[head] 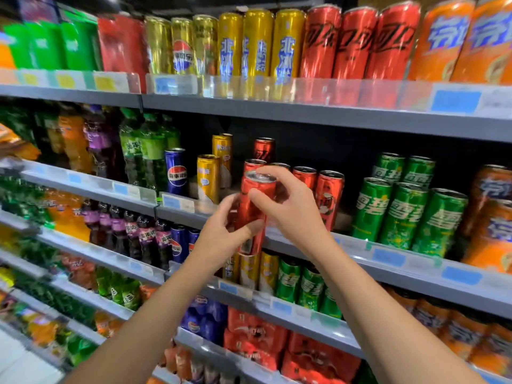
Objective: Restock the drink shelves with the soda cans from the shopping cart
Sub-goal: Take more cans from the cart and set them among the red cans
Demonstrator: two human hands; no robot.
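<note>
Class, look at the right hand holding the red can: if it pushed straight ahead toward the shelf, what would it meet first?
Most likely the row of red cans standing just behind the held red can; the right hand sits directly in front of them, though depth is hard to judge.

Both hands hold one red soda can [253, 214] upright before the middle shelf's front edge [357, 252], the left hand [224, 234] gripping low, the right hand [288, 206] high (fingertips on its rim), just in front of the shelved red cans [328, 195].
</note>
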